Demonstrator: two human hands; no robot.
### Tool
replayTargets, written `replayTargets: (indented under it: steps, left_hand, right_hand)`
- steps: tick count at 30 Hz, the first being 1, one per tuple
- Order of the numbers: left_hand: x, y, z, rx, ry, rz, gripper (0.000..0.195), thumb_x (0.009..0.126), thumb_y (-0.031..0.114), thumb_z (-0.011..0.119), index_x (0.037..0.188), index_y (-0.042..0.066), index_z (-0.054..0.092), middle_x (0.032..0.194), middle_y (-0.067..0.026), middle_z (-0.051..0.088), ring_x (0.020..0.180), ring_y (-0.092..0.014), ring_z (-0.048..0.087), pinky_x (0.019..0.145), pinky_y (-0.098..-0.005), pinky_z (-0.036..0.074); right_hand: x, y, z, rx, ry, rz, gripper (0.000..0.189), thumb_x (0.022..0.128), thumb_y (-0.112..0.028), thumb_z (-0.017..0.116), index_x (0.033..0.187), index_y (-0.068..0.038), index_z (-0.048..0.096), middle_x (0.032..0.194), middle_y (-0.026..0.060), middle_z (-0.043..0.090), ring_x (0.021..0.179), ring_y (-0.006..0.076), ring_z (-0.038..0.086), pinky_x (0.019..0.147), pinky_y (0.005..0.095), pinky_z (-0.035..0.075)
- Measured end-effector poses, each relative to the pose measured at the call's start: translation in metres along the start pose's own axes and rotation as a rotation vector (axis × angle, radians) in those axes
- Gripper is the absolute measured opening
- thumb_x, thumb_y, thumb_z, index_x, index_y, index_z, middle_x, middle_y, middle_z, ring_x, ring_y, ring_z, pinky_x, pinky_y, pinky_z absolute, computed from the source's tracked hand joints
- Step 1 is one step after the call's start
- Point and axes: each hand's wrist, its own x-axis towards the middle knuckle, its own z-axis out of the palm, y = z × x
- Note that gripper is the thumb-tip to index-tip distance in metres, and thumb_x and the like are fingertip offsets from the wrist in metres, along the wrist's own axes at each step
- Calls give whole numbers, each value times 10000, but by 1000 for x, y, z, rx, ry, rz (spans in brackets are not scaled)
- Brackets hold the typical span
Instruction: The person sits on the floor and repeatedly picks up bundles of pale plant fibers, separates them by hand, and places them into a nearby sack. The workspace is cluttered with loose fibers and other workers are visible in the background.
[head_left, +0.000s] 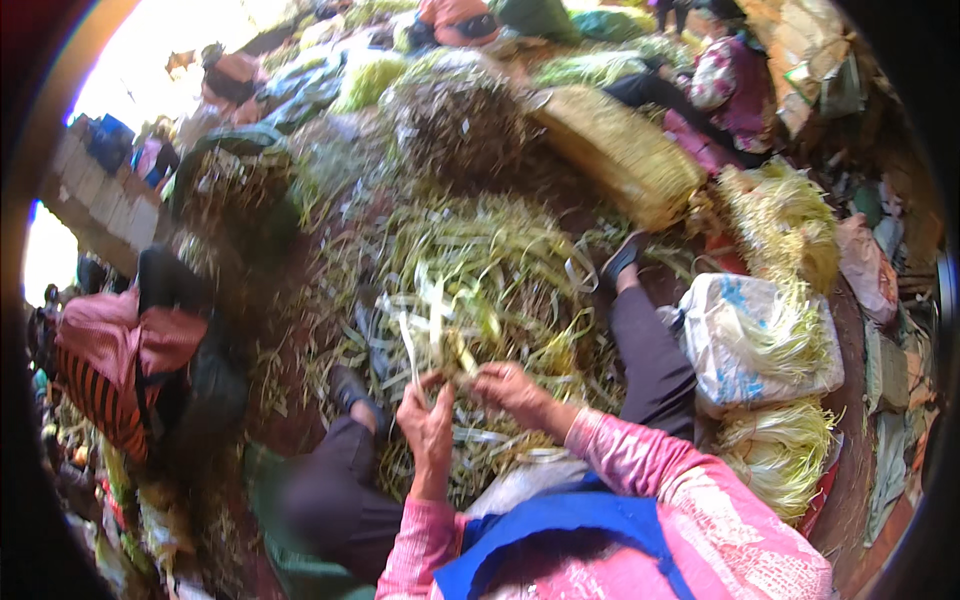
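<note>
Between the thumb and fingers of my left hand (429, 429) is a pale, flat plant strip (409, 349) that points up and away. Just to the right, my right hand (517, 391) pinches a short yellow-green stalk (464, 354). The fingertips of both hands nearly meet, and brownish fibre at the stalk's base shows between them. Whether the strip and the stalk are joined there cannot be told. Beneath and beyond the hands spreads a loose heap of green and pale plant strips (480, 247), lying between my outstretched legs.
On my right, bundles of pale stripped stalks (776, 450) lie beside a white and blue woven sack (720, 337). Farther off are a long yellow wrapped bale (622, 150) and a root-covered heap (457, 120). Another person (135, 337) sits at left; several more work around.
</note>
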Motion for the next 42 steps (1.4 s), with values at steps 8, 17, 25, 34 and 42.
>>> replayTargets:
  steps: [8,17,25,34,42]
  left_hand:
    - [-3,-1,-4,-222,87,-248,172,806,134,635,884,-15,603,716,-4,566,638,-63,479,579,-210,398]
    - [0,-9,7,-23,-72,-41,109,780,90,641,840,4,609,613,60,507,468,2,352,413,-175,234]
    - [-3,-10,11,-215,-74,-195,125,781,106,658,826,23,576,532,72,450,392,-2,329,353,-172,215]
    - [-2,7,2,-494,79,-275,67,772,16,610,818,33,564,601,52,487,392,6,296,341,-172,201]
    - [-5,-14,14,98,-89,9,88,741,47,651,772,1,583,695,12,554,581,-32,456,517,-195,369]
  right_hand:
    - [-6,1,1,-46,-5,-30,172,850,-232,598,830,-62,611,595,-65,487,471,17,380,415,174,293]
    - [-11,5,1,-73,-84,44,285,812,-225,650,1008,-20,619,773,-59,579,593,-4,420,493,165,315]
    - [-10,17,1,162,9,77,256,802,-254,657,955,-50,628,626,-87,492,489,1,356,436,165,274]
    - [-10,12,-3,254,150,-18,139,821,-140,612,905,-29,609,656,-35,553,465,19,412,418,162,308]
    - [-9,-1,-9,-165,-14,-9,384,792,-389,640,924,-28,628,621,-59,514,513,15,413,453,177,322]
